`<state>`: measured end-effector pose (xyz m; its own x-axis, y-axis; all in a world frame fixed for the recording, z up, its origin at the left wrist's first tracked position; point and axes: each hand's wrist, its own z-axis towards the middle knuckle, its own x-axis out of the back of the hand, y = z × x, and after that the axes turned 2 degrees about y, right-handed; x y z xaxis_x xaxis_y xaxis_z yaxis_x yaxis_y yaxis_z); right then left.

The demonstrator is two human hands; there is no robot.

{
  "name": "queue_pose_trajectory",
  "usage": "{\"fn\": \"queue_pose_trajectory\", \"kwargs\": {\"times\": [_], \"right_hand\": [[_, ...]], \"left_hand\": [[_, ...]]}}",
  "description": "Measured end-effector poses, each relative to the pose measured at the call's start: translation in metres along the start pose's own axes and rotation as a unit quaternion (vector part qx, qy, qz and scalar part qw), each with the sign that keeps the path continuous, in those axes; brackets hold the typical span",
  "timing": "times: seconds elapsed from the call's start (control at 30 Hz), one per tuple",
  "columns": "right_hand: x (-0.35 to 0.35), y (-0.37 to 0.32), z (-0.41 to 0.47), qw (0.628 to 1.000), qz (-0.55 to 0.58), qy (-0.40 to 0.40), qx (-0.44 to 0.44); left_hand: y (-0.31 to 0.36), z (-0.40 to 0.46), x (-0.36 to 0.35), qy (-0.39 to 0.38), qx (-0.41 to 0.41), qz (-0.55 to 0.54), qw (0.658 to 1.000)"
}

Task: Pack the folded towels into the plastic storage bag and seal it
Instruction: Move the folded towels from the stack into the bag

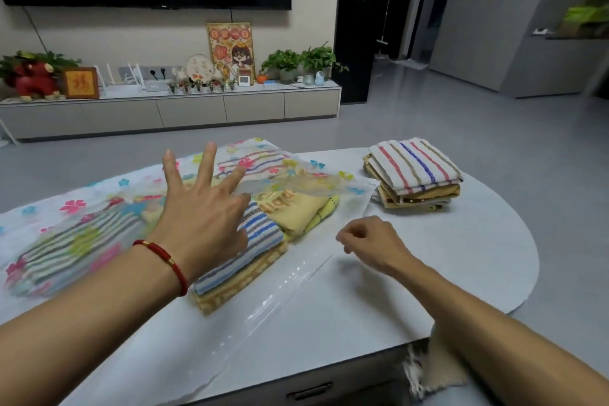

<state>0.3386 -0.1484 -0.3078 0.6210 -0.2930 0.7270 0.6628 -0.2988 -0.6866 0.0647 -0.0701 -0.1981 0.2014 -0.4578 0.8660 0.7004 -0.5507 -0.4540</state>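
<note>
Left hand (201,208) spreading flat, fingers straight, hovering over or pressing towels (263,234) at bag (75,208) mouth; contact not clear. Likely pushing them deeper so flap can close. Right hand (369,241) curling loosely near clear bottom lip of bag, seemingly pinching film to keep mouth open; grip too small to confirm. Bag lying flat on bench (428,273), already holding several towels, top flap lifting over them. Stack (413,173) waiting well apart at right, within right hand's reach for next load. Seal not yet done.
</note>
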Motion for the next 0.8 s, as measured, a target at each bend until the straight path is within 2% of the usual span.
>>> {"fn": "queue_pose_trajectory", "kwargs": {"times": [0.13,0.2,0.27,0.33,0.47,0.53,0.67,0.73,0.8], "right_hand": [[0.059,0.041,0.046,0.978,-0.085,0.191,-0.025],[0.083,0.059,0.072,0.955,-0.161,0.245,-0.044],[0.1,0.076,0.097,0.933,-0.229,0.267,-0.076],[0.112,0.087,0.122,0.927,-0.237,0.267,-0.119],[0.124,0.103,0.159,0.938,-0.168,0.199,-0.228],[0.125,0.108,0.166,0.934,-0.184,0.199,-0.232],[0.132,0.103,0.167,0.924,-0.23,0.254,-0.172],[0.144,0.095,0.167,0.934,-0.201,0.242,-0.169],[0.161,0.084,0.169,0.955,-0.11,0.182,-0.208]], "left_hand": [[0.01,0.019,-0.005,0.008,-0.014,0.002,1.0],[0.013,0.028,-0.007,0.019,-0.015,0.002,1.0],[0.014,0.037,-0.009,0.027,-0.014,0.0,1.0],[0.015,0.044,-0.011,0.038,-0.014,0.004,0.999],[0.014,0.052,-0.017,0.057,-0.025,0.016,0.998],[0.012,0.053,-0.02,0.067,-0.03,0.006,0.997],[0.008,0.051,-0.021,0.074,-0.022,-0.01,0.997],[0.007,0.047,-0.02,0.084,-0.02,-0.011,0.996],[0.002,0.04,-0.019,0.092,-0.019,0.006,0.996]]}}
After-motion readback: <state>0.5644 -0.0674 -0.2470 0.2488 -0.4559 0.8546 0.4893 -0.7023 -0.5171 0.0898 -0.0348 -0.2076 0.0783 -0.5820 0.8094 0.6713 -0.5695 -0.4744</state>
